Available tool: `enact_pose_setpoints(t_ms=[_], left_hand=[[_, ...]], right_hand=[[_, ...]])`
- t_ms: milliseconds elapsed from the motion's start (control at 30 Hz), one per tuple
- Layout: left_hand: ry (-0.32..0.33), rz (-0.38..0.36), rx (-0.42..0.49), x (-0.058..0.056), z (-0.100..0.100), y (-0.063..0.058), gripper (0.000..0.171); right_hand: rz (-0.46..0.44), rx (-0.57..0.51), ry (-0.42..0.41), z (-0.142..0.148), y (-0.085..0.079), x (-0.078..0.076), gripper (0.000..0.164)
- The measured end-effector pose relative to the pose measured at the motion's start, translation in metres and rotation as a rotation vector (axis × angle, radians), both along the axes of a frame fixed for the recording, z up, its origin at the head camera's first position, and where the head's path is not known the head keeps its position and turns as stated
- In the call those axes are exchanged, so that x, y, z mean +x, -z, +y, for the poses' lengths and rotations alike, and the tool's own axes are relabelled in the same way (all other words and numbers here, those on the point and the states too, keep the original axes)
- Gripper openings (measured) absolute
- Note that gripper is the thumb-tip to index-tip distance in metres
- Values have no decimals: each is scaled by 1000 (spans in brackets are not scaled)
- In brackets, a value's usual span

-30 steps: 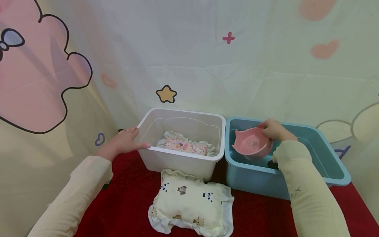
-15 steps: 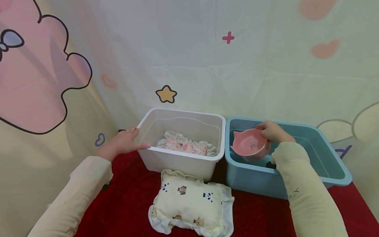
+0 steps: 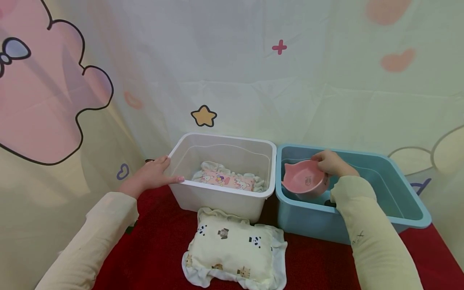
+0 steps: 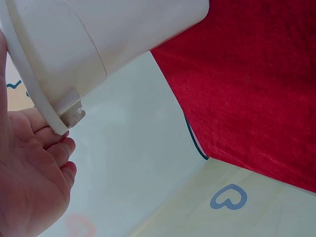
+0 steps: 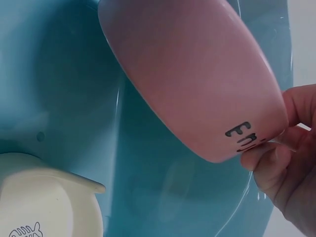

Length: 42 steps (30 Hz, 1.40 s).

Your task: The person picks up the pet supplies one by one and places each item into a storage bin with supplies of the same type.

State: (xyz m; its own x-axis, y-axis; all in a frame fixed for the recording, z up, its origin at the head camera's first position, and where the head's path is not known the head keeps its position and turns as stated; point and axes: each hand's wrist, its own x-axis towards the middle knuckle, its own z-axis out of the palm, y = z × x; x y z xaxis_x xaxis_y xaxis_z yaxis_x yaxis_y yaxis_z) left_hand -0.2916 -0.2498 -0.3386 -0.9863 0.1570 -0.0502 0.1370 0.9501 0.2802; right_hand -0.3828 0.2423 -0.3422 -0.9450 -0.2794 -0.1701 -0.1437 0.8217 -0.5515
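Observation:
My right hand (image 3: 330, 163) pinches the rim of a pink cat-eared bowl (image 3: 302, 177), held tilted inside the blue tub (image 3: 311, 223) near its left end. The right wrist view shows dark lettering on the side of the bowl, with thumb and fingers at its edge. Under it in that view lies a cream bowl (image 5: 59, 202) with a fish-bone drawing. My left hand (image 3: 150, 175) grips the left front corner of the white tub (image 3: 217, 199), thumb over the rim; the left wrist view shows fingers (image 4: 59, 150) curled below the rim. A pink frilled pillow (image 3: 226, 179) lies inside this tub.
A cream frilled pillow (image 3: 232, 249) with animal prints lies on the red cloth (image 3: 156, 241) before the white tub. A dark object (image 3: 329, 203) shows inside the blue tub beside my right sleeve. Printed fabric (image 3: 235, 60) hangs close behind both tubs.
The pink bowl and my right hand have sunk slightly and shifted a little left within the blue tub. My left hand keeps its place on the white tub.

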Motion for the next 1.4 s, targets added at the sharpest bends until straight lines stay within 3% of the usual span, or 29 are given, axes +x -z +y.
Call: enact_pose_setpoints(t_ms=[1067,1400], left_hand=[[-4,7,0,-1,-1,1,99],[33,38,-32,-3,-3,2,96]], right_hand=[[-6,61,-41,-8,6,-3,40],[-66,35,-58,-8,10,-1,41]])
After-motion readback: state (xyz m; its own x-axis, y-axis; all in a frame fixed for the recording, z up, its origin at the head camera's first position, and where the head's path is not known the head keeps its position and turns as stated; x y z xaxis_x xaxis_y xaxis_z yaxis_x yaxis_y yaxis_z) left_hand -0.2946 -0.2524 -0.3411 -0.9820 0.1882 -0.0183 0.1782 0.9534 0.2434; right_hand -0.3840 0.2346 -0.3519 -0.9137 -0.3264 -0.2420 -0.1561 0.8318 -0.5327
